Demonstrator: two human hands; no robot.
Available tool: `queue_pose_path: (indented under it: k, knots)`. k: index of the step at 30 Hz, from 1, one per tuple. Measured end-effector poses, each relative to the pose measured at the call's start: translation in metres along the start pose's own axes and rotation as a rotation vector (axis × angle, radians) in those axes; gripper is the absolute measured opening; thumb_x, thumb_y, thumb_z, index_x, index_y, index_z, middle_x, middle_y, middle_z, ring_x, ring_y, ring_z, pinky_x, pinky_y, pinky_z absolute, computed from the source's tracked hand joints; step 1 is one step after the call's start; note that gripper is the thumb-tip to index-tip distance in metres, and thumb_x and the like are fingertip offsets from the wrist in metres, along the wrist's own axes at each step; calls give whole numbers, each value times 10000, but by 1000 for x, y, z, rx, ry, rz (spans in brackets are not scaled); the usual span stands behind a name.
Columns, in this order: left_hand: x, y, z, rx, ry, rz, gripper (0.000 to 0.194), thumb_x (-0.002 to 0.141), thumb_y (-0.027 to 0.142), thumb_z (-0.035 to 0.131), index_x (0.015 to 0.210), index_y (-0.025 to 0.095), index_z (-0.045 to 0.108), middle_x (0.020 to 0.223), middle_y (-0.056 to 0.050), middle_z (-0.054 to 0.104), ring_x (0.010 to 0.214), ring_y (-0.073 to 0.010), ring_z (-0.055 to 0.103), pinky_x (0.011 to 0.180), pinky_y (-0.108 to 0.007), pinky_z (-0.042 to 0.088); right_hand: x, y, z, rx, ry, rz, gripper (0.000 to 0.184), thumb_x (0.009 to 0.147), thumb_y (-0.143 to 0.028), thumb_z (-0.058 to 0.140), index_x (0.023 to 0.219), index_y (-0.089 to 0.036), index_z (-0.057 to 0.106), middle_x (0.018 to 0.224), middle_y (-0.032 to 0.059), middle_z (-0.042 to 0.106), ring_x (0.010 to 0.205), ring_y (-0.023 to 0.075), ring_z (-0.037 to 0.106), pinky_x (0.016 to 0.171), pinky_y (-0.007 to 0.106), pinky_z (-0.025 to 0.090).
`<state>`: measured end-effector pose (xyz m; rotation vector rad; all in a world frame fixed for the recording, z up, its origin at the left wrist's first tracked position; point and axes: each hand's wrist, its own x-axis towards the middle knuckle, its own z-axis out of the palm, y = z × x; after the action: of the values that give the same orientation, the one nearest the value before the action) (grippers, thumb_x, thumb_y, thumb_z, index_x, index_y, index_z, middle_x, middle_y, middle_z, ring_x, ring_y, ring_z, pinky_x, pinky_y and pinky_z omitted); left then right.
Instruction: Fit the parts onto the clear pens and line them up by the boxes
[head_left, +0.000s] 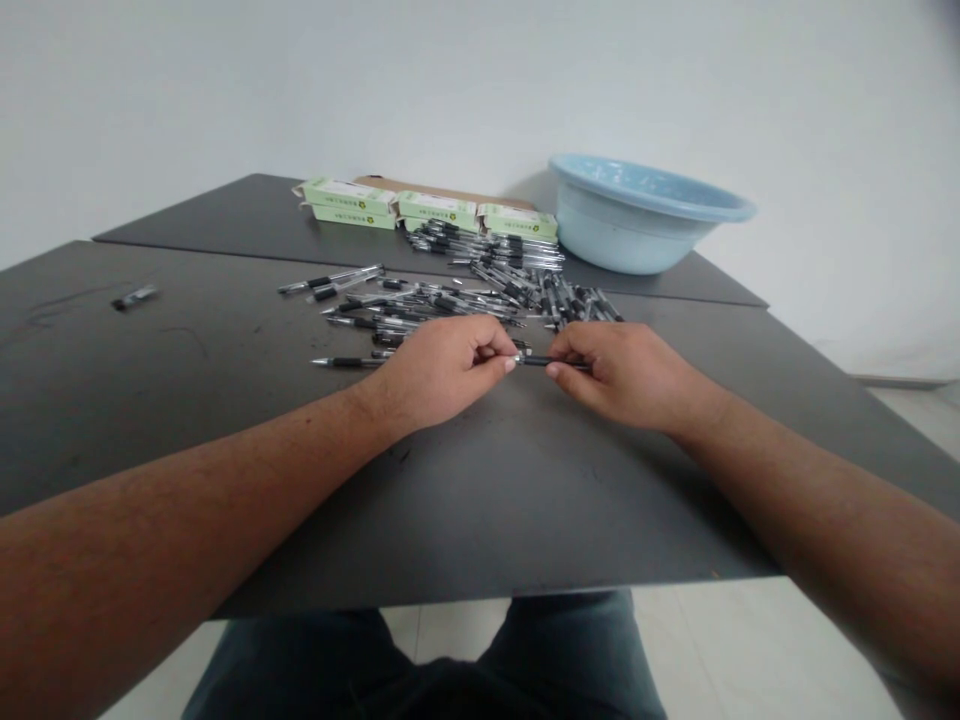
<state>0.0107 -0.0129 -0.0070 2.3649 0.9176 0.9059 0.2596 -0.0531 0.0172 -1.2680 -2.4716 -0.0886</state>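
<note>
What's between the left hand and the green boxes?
Loose pens with black grips, strewn over the dark table from beside the left hand up to the green boxes; shows in the head view.

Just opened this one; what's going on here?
A person at a dark table holds a pen crosswise between both hands. The left hand pinches near its left end, while the right hand grips farther along the dark part. Many more pens lie loosely heaped beyond, with green boxes and a blue basin behind them.
</note>
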Motion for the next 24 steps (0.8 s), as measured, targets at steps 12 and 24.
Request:
queue_pose_path:
  k: [12, 24]
  knots:
    - [-1, 2, 0, 18, 1, -17, 107, 916, 249, 670, 961, 199, 753, 867, 6, 775, 783, -157, 710, 758, -285, 516, -1, 1, 2, 25, 1, 6, 148, 942, -292, 631, 1006, -191, 718, 830, 41, 751, 719, 192, 669, 666, 293, 431]
    - [1, 1, -1, 37, -4, 4, 113, 926, 266, 668, 951, 195, 753, 854, 3, 773, 797, -164, 712, 730, -287, 494, -1, 1, 0, 36, 0, 14, 127, 942, -269, 619, 979, -205, 722, 809, 26, 741, 693, 175, 648, 656, 284, 426]
